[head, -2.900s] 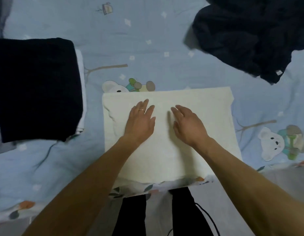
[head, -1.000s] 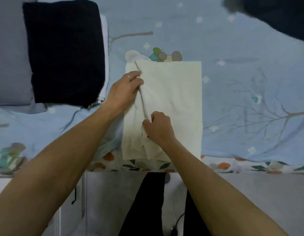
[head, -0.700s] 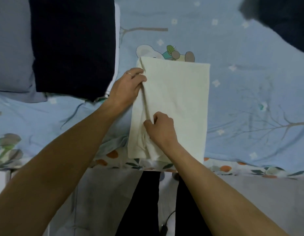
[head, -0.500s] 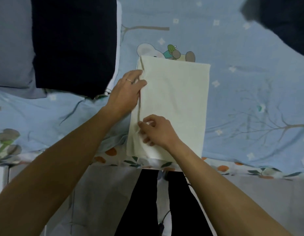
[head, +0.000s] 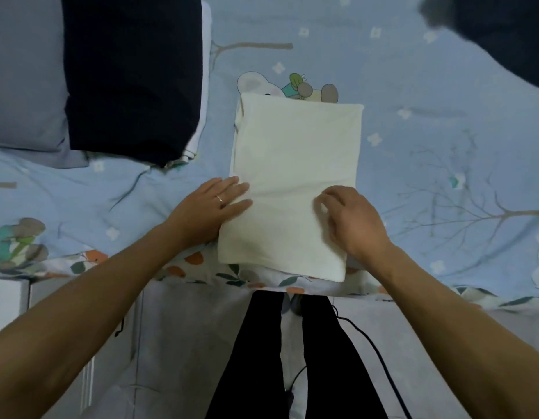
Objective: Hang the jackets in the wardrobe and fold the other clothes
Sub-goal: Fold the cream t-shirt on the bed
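A cream garment [head: 295,164] lies folded into a tall narrow rectangle on the blue bed sheet [head: 443,182], its near end at the bed's edge. My left hand [head: 210,207] rests flat with straight fingers on the garment's left edge, about halfway down. My right hand [head: 355,222] lies on the garment's lower right part, fingers bent with the tips pressing the cloth. A folded dark navy garment [head: 132,74] sits on a pile at the upper left. A crumpled dark garment [head: 504,34] lies at the upper right corner.
A grey folded cloth [head: 23,74] lies under the navy one at the far left, with a white layer [head: 201,86] showing at its right side. My black-trousered legs [head: 292,358] stand against the bed's near edge. A black cable [head: 377,352] hangs there.
The cream garment went from a wide rectangle to a narrow one. Both hands let go of its left edge and moved down toward its near end, the right hand crossing to the right side.
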Available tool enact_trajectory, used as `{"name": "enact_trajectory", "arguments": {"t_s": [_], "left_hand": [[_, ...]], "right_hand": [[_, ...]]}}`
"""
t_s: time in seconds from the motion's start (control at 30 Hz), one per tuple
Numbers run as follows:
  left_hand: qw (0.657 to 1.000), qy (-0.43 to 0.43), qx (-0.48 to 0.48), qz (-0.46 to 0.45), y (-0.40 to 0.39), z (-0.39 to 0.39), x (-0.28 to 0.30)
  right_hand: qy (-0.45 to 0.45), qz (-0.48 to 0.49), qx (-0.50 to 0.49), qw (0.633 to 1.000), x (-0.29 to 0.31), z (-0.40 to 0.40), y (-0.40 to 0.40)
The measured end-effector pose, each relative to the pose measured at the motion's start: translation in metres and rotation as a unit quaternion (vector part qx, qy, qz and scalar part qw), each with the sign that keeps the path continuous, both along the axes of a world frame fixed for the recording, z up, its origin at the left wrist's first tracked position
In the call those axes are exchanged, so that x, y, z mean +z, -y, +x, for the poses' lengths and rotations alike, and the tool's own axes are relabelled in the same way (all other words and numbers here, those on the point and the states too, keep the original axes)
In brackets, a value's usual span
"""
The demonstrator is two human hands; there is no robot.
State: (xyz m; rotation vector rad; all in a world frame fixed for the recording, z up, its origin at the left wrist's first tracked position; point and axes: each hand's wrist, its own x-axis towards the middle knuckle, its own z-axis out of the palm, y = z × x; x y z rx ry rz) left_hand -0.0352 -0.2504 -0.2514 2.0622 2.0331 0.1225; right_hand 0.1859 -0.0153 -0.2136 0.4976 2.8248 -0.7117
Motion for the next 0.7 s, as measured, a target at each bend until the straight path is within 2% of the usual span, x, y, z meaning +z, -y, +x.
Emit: {"name": "enact_trajectory", "arguments": {"t_s": [0.1, 0.2, 0.33, 0.4, 0.43, 0.47, 0.53, 0.63, 0.7], "left_hand": [[0.998, -0.014, -0.062, -0.026, 0.004, 0.005, 0.002], [0.998, -0.019, -0.052, -0.037, 0.001, 0.01, 0.005], [1.0, -0.012, -0.016, -0.015, -0.003, 0.02, 0.008], [0.996, 0.055, 0.056, -0.048, -0.011, 0.021, 0.013], [0.985, 0.114, 0.104, -0.075, -0.015, 0.02, 0.019], [0.964, 0.193, 0.162, -0.087, -0.022, 0.015, 0.026], [0.887, 0.349, 0.296, -0.059, -0.038, 0.004, 0.043], [0.781, 0.425, 0.456, -0.022, -0.07, -0.022, 0.053], [0.707, 0.472, 0.526, -0.024, -0.092, -0.037, 0.049]], "right_hand": [[0.023, 0.087, 0.076, 0.993, -0.007, 0.026, -0.01], [0.042, 0.124, 0.162, 0.978, -0.015, 0.048, -0.01], [0.075, 0.068, 0.198, 0.975, -0.022, 0.057, -0.012], [0.061, -0.007, 0.142, 0.988, -0.019, 0.052, -0.015], [0.047, -0.055, 0.084, 0.994, -0.013, 0.047, -0.016], [0.036, -0.115, 0.011, 0.993, -0.004, 0.038, -0.019], [-0.007, -0.21, -0.163, 0.964, 0.011, 0.017, -0.028], [-0.078, -0.292, -0.357, 0.884, 0.023, -0.022, -0.048], [-0.079, -0.338, -0.44, 0.828, 0.017, -0.046, -0.062]]}}
